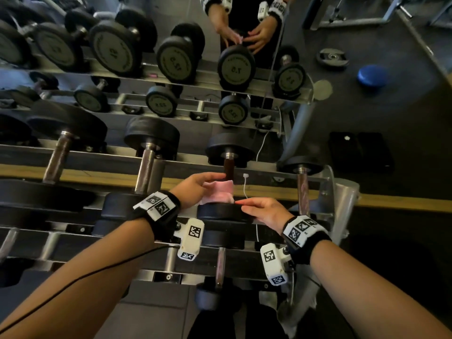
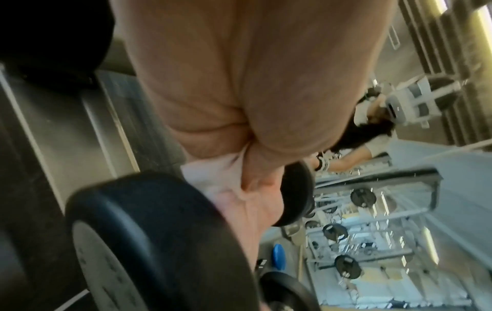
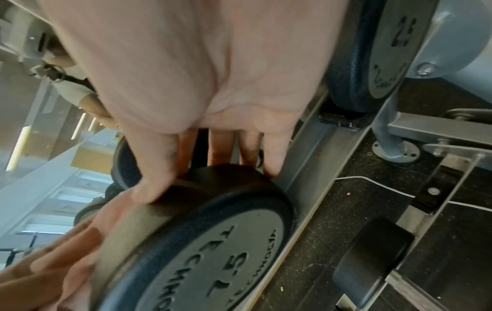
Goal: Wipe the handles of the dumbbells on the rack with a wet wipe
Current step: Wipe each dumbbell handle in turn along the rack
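A pink wet wipe [image 1: 220,192] is wrapped over the near part of a dumbbell's handle [image 1: 229,168] on the rack's upper tier. My left hand [image 1: 195,185] grips the wipe, its fingers curled round it and the handle from the left. The left wrist view shows the same hand [image 2: 253,84] bunching the wipe [image 2: 213,174] just behind the dumbbell's black near head [image 2: 149,231]. My right hand [image 1: 261,210] rests on that near head [image 1: 217,212]. In the right wrist view its straight fingers [image 3: 221,147] lie over the rim of this head [image 3: 213,231], marked 7.5.
More dumbbells lie in the rack [image 1: 97,165] on both sides, one handle to the left [image 1: 146,167] and one to the right [image 1: 302,189]. A white cable [image 1: 245,187] hangs beside the wipe. A mirror behind the rack reflects the dumbbells and both hands. A lower tier sits beneath my wrists.
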Demonstrator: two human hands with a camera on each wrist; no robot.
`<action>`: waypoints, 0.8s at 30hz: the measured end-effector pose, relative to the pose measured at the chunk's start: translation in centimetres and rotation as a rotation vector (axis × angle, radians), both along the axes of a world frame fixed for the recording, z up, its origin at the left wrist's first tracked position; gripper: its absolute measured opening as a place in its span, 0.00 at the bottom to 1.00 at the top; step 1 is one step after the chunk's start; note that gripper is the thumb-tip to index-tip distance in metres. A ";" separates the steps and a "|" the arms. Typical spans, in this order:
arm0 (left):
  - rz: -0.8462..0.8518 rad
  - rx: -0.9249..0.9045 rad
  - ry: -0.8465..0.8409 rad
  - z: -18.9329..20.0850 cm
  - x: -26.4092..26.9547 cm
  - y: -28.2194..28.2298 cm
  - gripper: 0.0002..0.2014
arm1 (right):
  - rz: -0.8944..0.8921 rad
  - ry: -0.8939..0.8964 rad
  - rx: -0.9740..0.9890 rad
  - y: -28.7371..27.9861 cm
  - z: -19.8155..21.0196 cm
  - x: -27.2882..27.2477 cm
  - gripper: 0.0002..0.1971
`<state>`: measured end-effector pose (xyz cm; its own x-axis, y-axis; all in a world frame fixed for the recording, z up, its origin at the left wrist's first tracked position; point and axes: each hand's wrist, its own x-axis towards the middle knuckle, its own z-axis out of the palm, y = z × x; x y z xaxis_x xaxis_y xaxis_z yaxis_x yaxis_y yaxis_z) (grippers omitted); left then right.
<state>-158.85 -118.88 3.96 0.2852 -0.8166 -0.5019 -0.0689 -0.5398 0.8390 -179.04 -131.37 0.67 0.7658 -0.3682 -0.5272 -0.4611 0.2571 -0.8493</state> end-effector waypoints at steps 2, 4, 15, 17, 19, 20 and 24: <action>0.109 -0.078 0.092 0.9 -1.5 -0.4 0.27 | -0.041 0.006 -0.022 -0.9 0.8 -0.2 0.15; 0.142 -0.124 0.107 1.8 -3.5 -1.6 0.28 | -0.123 -0.006 -0.008 -2.4 2.1 -0.9 0.19; 0.001 -0.153 0.057 2.2 -15.3 -10.3 0.35 | -0.163 0.002 0.030 -10.9 3.2 -9.0 0.06; 0.043 -0.094 -0.066 1.0 -16.6 -11.3 0.33 | -0.216 0.035 0.011 -12.2 2.5 -10.4 0.06; 0.115 -0.053 -0.140 -0.2 -17.7 -12.1 0.30 | -0.229 0.073 -0.010 -13.4 1.8 -11.6 0.07; 0.147 -0.040 -0.153 -0.7 -18.2 -12.4 0.29 | -0.220 0.085 -0.036 -13.8 1.4 -12.2 0.07; 0.220 -0.013 -0.071 -2.1 -19.8 -13.5 0.28 | -0.192 0.066 -0.153 -15.1 0.5 -14.1 0.05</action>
<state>-178.65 -132.41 1.81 0.4914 -0.7372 -0.4638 -0.0101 -0.5373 0.8433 -193.16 -146.45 1.19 0.6402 -0.5829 -0.5004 -0.4719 0.2155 -0.8549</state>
